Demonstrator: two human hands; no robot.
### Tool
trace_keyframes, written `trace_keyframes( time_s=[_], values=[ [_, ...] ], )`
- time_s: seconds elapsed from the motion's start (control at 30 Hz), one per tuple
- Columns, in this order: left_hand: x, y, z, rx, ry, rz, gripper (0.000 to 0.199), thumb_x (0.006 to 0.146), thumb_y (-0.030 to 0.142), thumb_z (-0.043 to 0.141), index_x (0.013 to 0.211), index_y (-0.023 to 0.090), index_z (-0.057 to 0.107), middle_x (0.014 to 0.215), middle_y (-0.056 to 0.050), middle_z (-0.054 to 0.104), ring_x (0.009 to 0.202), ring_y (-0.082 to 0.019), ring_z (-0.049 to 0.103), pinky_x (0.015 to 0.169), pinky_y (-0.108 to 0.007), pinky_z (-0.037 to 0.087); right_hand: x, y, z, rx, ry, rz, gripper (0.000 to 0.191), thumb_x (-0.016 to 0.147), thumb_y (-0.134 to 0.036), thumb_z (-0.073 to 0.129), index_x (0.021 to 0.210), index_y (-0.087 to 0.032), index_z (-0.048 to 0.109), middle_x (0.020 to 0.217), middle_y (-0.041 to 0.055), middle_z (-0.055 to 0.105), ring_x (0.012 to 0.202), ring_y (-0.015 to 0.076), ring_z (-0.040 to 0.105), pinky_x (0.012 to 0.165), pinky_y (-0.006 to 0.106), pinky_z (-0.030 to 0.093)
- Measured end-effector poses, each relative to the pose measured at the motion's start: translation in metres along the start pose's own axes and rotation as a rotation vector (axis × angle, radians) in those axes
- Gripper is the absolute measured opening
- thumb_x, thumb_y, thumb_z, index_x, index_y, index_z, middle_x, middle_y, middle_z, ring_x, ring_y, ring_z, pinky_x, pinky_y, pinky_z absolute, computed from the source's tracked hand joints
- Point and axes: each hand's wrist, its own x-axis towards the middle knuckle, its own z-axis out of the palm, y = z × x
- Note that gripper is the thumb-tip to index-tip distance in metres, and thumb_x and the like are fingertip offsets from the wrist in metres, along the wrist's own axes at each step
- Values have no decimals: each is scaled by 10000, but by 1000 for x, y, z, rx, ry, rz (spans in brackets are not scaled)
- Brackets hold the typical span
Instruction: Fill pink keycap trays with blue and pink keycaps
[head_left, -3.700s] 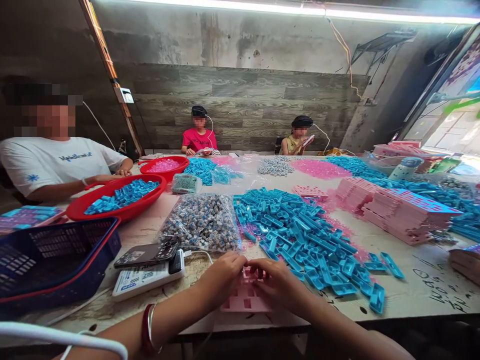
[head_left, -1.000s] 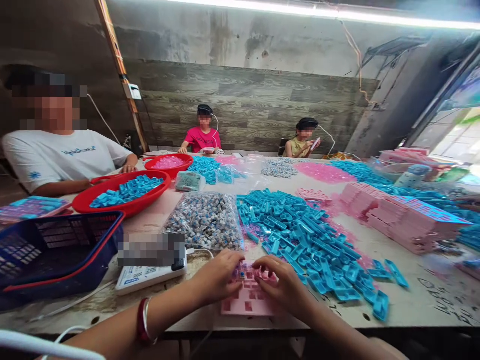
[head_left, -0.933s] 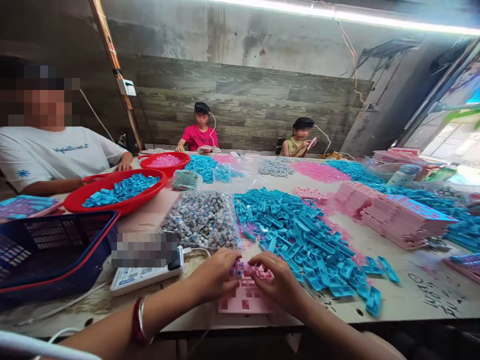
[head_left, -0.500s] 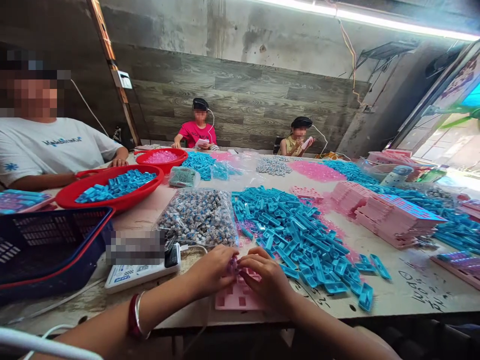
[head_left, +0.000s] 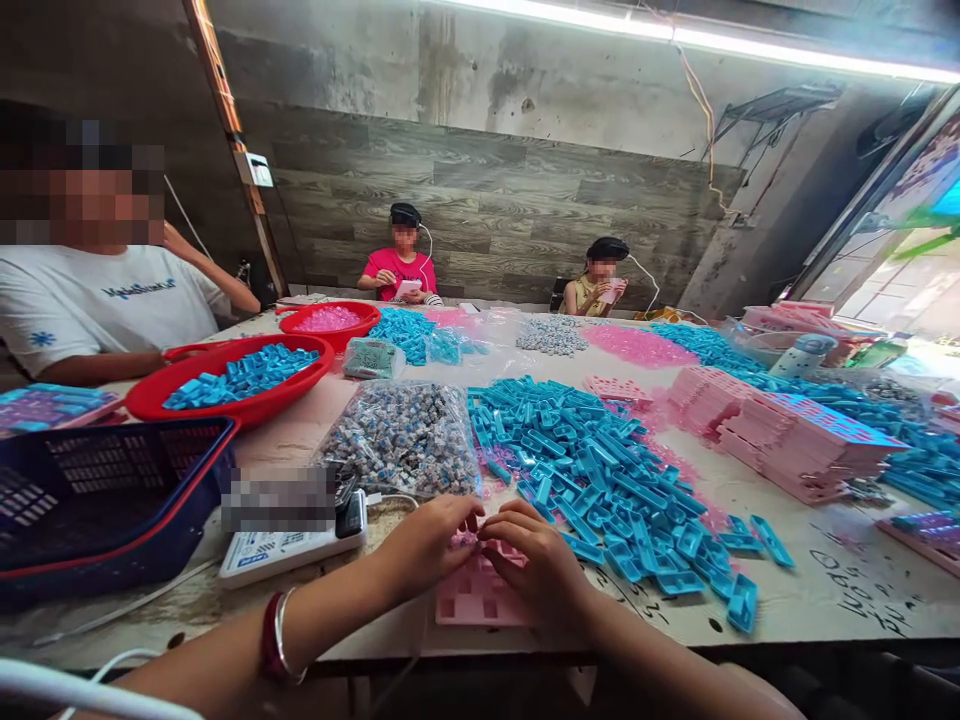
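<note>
My left hand [head_left: 429, 548] is at the table's front edge, its thumb and fingers pinched on a small pink translucent piece [head_left: 465, 539]. Its fingertips meet those of my right hand [head_left: 541, 562], whose fingers are curled and pressed together; whatever they hold is hidden. Beneath both hands lies a pink plastic panel with square openings [head_left: 471, 608], partly covered by the right hand. Just beyond the fingers spreads a heap of blue plastic trays [head_left: 577, 465], with pink bits scattered around it. A clear bag of small grey-and-blue parts [head_left: 405, 440] lies beyond my left hand.
Left are a dark blue basket [head_left: 120, 500], a red basin of blue pieces [head_left: 300, 385] and a white power bank [head_left: 292, 550] with a cable. Stacked pink panels [head_left: 780, 440] stand right. A person in white [head_left: 150, 300] sits left; two others sit across the table.
My hands stay together over the pink panel, with the fingers shifting slightly. The person on the left has raised a hand towards the head. The whole view has moved a little.
</note>
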Motion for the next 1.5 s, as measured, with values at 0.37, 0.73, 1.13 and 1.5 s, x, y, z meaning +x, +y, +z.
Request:
trace_keyframes(
  time_s=[0.37,0.73,1.13,1.5],
  values=[
    [-1,-3,4,-25,34,18,228,801,144,585,1020,173,528,883,-14,610,839,-163,563,751,-258,428,-1,3,4,-40,45,-77,105,820,-145,582,901,-191,630,862,48,685,829,187,555,726,334,503],
    [1,1,3,-92,27,-13,200,792,107,584,972,180,534,876,-11,627,836,-162,581,745,-246,428,-1,2,3,-37,39,-83,119,830,-142,565,820,-214,659,949,62,662,962,206,558,821,378,496],
    [2,-4,10,35,6,-60,358,795,178,639,1127,184,506,886,-23,672,845,-178,626,775,-256,459,-1,9,11,-86,43,-250,157,875,-102,487,805,-165,612,779,54,610,814,158,582,684,264,515],
    [5,10,-2,119,-66,59,286,868,237,539,1142,172,488,964,-49,653,857,-190,625,779,-261,461,-4,15,3,-207,28,-242,129,853,-170,528,830,-226,642,976,81,604,1034,214,555,828,344,513]
  ],
)
